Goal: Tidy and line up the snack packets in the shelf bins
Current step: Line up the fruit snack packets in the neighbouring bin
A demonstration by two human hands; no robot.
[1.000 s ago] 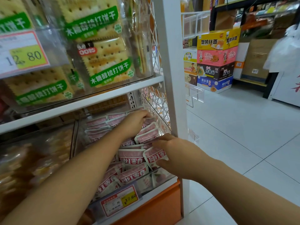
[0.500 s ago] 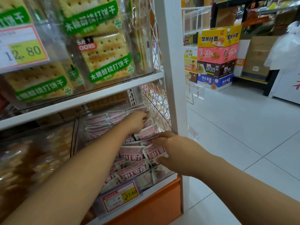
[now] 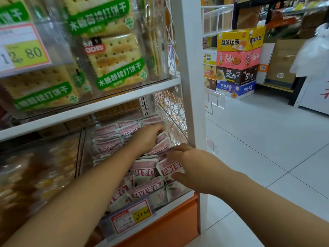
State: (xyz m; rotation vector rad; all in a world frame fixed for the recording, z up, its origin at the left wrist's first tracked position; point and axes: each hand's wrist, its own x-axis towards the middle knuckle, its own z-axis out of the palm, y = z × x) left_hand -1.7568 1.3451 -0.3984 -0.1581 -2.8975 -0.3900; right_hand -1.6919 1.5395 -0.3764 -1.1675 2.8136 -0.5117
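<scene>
Both hands work in the clear plastic shelf bin (image 3: pixel 179 190): the left hand (image 3: pixel 147 138) presses flat, released, on rear pink-and-white snack packets (image 3: pixel 114 138), while the right hand (image 3: pixel 192 166) pinches a front-right-corner pink-and-white packet (image 3: pixel 169 168).

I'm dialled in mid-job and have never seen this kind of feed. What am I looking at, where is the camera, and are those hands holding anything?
There is no machine here: a person wears one wide-angle camera on the head, looking forward and down, so the two bare arms are their own. The left hand reaches deep into a clear shelf bin of pink snack packets, resting on the back rows; whether it grips one is hidden. The right hand pinches one pink packet at the bin's front right. A yellow price tag hangs on the bin front. The shelf above carries cracker packs. Stacked cartons stand across the aisle.
</scene>
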